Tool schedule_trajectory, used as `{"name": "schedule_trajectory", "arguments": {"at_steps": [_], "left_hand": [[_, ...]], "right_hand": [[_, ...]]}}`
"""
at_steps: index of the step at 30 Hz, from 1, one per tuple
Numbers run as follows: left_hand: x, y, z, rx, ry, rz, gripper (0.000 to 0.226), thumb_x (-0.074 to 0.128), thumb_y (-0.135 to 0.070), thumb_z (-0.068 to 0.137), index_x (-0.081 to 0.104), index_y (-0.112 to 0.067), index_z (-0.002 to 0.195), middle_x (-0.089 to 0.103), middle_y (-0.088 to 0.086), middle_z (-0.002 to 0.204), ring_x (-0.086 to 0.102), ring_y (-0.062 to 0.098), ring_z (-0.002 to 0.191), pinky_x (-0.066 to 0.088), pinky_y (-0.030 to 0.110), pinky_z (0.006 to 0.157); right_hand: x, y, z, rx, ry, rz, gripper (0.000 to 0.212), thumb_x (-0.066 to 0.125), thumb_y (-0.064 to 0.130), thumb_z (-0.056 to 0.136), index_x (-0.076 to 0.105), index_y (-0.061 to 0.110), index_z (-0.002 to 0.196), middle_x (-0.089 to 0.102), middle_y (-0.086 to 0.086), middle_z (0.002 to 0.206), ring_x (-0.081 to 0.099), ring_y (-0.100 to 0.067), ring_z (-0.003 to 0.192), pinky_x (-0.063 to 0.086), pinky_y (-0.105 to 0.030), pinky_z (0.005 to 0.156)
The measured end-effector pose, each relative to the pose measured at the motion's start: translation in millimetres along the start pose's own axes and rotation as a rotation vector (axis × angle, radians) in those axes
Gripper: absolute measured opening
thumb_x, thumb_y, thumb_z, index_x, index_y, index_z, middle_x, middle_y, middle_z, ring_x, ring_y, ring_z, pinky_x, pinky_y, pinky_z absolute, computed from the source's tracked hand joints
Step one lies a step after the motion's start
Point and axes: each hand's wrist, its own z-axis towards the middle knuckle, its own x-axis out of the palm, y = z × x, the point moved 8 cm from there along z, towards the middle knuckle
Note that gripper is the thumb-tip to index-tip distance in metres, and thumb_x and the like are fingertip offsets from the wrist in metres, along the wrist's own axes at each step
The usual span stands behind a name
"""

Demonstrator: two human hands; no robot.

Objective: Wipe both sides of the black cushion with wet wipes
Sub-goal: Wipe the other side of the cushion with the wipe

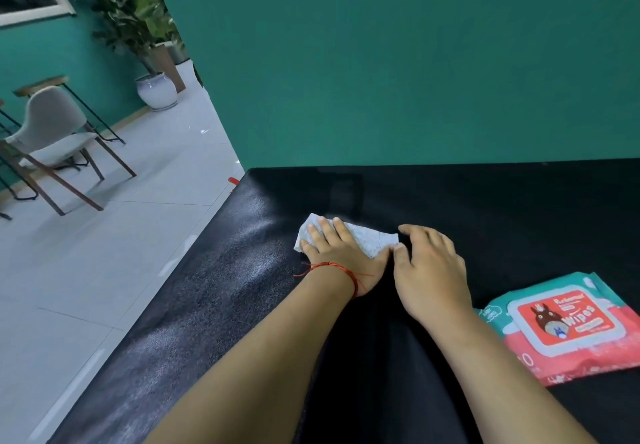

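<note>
The black cushion (485,208) lies flat and fills the lower part of the view, with a sheen on its left side. A white wet wipe (367,239), folded into a strip, lies on it near the middle. My left hand (332,249), with a red string at the wrist, presses flat on the wipe's left half with straight fingers. My right hand (429,263) is at the wipe's right end, with bent thumb and forefinger pinching that edge.
A red and teal pack of wet wipes (568,325) lies on the cushion at the right, lid closed. A teal wall stands right behind the cushion. To the left are a tiled floor, a grey chair (55,138) and a potted plant (156,90).
</note>
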Motion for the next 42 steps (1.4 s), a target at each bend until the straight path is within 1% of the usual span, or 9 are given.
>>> {"name": "schedule_trajectory", "arguments": {"at_steps": [4, 9, 21, 27, 29, 31, 35, 39, 42], "left_hand": [[-5, -6, 16, -0.007, -0.017, -0.028, 0.126, 0.015, -0.097, 0.081, -0.014, -0.006, 0.164, -0.018, 0.021, 0.172, -0.02, 0.043, 0.157, -0.006, 0.064, 0.123], [-8, -14, 39, -0.007, -0.013, -0.04, 0.13, 0.016, -0.099, 0.078, -0.015, -0.006, 0.164, -0.018, 0.019, 0.172, -0.021, 0.042, 0.157, -0.008, 0.064, 0.124], [-20, -28, 85, 0.0, -0.017, -0.064, 0.128, 0.019, -0.097, 0.08, -0.013, -0.007, 0.164, -0.019, 0.018, 0.172, -0.021, 0.041, 0.157, -0.008, 0.064, 0.124], [-27, -41, 112, -0.006, -0.025, -0.081, 0.128, 0.02, -0.098, 0.079, -0.012, -0.007, 0.165, -0.017, 0.017, 0.173, -0.02, 0.041, 0.158, -0.009, 0.063, 0.124], [-32, -42, 117, -0.012, -0.023, -0.086, 0.127, 0.02, -0.097, 0.081, -0.011, -0.008, 0.165, -0.017, 0.017, 0.173, -0.02, 0.04, 0.158, -0.009, 0.063, 0.124], [-36, -46, 123, -0.015, -0.022, -0.086, 0.126, 0.021, -0.096, 0.081, -0.01, -0.008, 0.165, -0.016, 0.016, 0.173, -0.02, 0.04, 0.158, -0.008, 0.063, 0.124], [-41, -50, 134, -0.025, -0.019, -0.075, 0.125, 0.02, -0.096, 0.082, -0.01, -0.007, 0.165, -0.015, 0.017, 0.173, -0.018, 0.04, 0.158, -0.008, 0.063, 0.124], [-46, -53, 142, -0.054, -0.019, -0.08, 0.127, 0.019, -0.096, 0.081, -0.009, -0.006, 0.165, -0.013, 0.02, 0.173, -0.016, 0.042, 0.158, -0.005, 0.064, 0.123], [-52, -55, 146, -0.08, -0.028, -0.081, 0.127, 0.02, -0.096, 0.081, -0.007, -0.004, 0.165, -0.011, 0.021, 0.173, -0.012, 0.042, 0.159, -0.001, 0.062, 0.124]], "right_hand": [[0, 0, -1, -0.002, -0.004, 0.004, 0.037, 0.045, 0.036, 0.108, 0.056, 0.028, 0.143, 0.055, 0.008, 0.147, 0.038, -0.017, 0.144, 0.032, -0.042, 0.113], [0, 1, -2, -0.001, 0.017, -0.003, 0.036, 0.045, 0.035, 0.107, 0.055, 0.032, 0.141, 0.055, 0.01, 0.146, 0.038, -0.016, 0.144, 0.032, -0.041, 0.114], [5, 5, -4, -0.005, 0.096, -0.09, 0.044, 0.037, 0.039, 0.109, 0.046, 0.033, 0.152, 0.044, 0.014, 0.156, 0.027, -0.014, 0.153, 0.024, -0.038, 0.122], [10, 3, -4, -0.043, 0.1, -0.128, 0.048, 0.049, 0.029, 0.105, 0.049, 0.026, 0.153, 0.046, 0.008, 0.158, 0.029, -0.019, 0.155, 0.025, -0.041, 0.123], [15, 4, -3, -0.074, 0.092, -0.142, 0.048, 0.053, 0.026, 0.103, 0.055, 0.019, 0.15, 0.051, 0.001, 0.156, 0.035, -0.025, 0.154, 0.031, -0.045, 0.122], [19, 3, -2, -0.091, 0.073, -0.169, 0.05, 0.049, 0.029, 0.098, 0.059, 0.016, 0.146, 0.056, -0.003, 0.152, 0.041, -0.03, 0.151, 0.036, -0.048, 0.12], [20, 5, -3, -0.117, 0.052, -0.207, 0.052, 0.045, 0.033, 0.094, 0.064, 0.017, 0.14, 0.06, -0.003, 0.148, 0.047, -0.031, 0.147, 0.04, -0.05, 0.117], [20, 3, -2, -0.12, 0.034, -0.235, 0.045, 0.066, 0.03, 0.094, 0.066, 0.019, 0.137, 0.062, -0.004, 0.144, 0.051, -0.032, 0.144, 0.045, -0.051, 0.113], [21, 4, -3, -0.122, 0.052, -0.233, 0.047, 0.064, 0.032, 0.095, 0.064, 0.021, 0.14, 0.059, -0.002, 0.148, 0.047, -0.031, 0.147, 0.041, -0.05, 0.117]]}}
